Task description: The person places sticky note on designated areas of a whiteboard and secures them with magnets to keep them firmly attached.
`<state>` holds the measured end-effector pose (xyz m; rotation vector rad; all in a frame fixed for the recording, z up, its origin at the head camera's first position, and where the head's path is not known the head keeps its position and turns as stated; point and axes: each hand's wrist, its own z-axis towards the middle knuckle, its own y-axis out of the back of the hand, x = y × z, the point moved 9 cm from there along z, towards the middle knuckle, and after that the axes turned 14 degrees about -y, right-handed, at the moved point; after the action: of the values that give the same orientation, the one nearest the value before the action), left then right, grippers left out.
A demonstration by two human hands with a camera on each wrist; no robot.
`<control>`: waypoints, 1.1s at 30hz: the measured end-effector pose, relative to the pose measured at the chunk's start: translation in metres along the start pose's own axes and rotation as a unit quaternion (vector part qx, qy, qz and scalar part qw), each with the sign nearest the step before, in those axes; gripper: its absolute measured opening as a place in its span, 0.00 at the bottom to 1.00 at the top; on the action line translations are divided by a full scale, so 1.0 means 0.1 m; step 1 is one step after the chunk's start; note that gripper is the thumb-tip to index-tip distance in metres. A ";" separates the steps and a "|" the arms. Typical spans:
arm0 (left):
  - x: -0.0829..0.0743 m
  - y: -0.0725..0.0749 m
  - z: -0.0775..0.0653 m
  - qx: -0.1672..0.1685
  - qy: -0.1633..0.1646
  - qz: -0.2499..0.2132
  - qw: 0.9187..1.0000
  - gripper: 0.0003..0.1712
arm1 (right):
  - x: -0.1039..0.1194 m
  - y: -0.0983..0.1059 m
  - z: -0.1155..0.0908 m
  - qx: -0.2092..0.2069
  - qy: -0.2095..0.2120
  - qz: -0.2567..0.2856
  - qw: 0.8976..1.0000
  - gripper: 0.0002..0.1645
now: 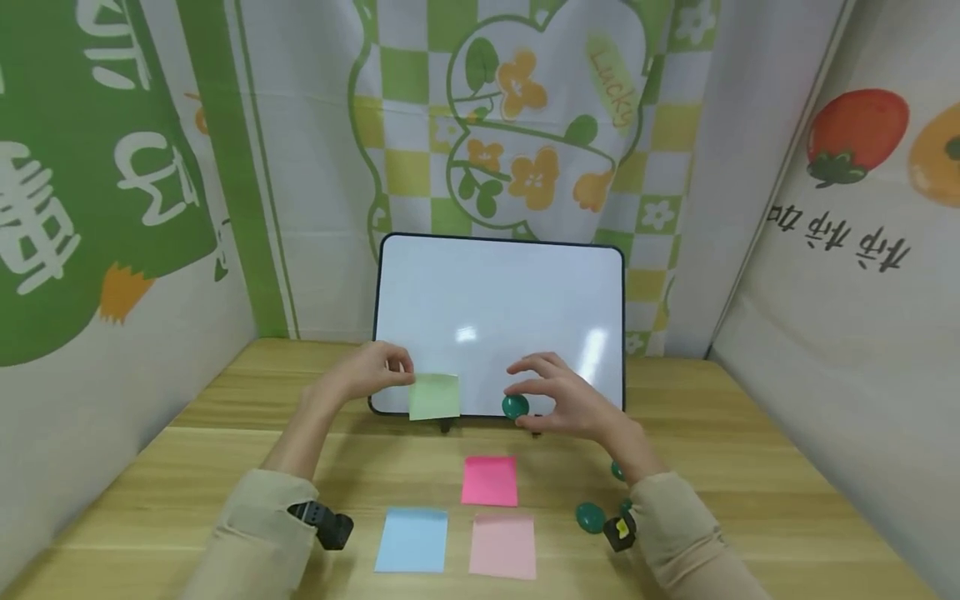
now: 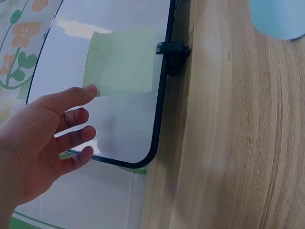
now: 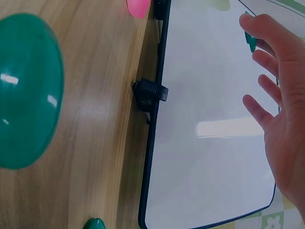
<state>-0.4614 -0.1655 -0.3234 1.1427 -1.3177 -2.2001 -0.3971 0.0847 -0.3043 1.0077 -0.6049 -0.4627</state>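
A whiteboard point(image 1: 498, 312) with a black frame stands tilted back on the table. At its lower left edge my left hand point(image 1: 366, 372) pinches a pale green sticky note point(image 1: 434, 398) by its upper left corner. The left wrist view shows the thumb on that corner of the note point(image 2: 121, 64), which lies close over the board surface; the other fingers are spread apart. To the right, my right hand point(image 1: 570, 402) holds a round green magnet point(image 1: 515, 407) between thumb and index finger, in front of the board's lower part. From the right wrist the magnet point(image 3: 250, 40) appears edge-on.
On the wooden table point(image 1: 225, 433) lie a bright pink note point(image 1: 490, 481), a blue note point(image 1: 412, 540) and a light pink note point(image 1: 502, 546). Several more green discs point(image 1: 590, 517) lie near the right forearm. Small black feet point(image 3: 150, 93) support the board. Printed curtains surround the table.
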 end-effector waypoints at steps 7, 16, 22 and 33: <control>-0.01 0.01 0.02 0.001 -0.003 0.037 0.999 0.05 | 0.06 -0.06 0.03 -0.007 0.012 -0.003 1.000 0.21; -0.04 0.09 0.09 -0.009 -0.003 0.055 0.998 0.06 | 0.13 -0.04 0.08 -0.033 0.023 -0.019 0.999 0.21; -0.04 0.15 0.13 -0.012 -0.003 0.058 0.998 0.06 | 0.14 -0.03 0.14 -0.039 0.026 -0.026 0.999 0.21; -0.01 0.24 0.20 -0.022 0.012 0.077 0.997 0.07 | 0.21 -0.03 0.20 -0.082 0.051 -0.050 0.994 0.22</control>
<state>-0.4791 -0.1652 -0.2973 1.0114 -1.2951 -2.0881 -0.3952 0.0573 -0.2935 0.9021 -0.4193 -0.5363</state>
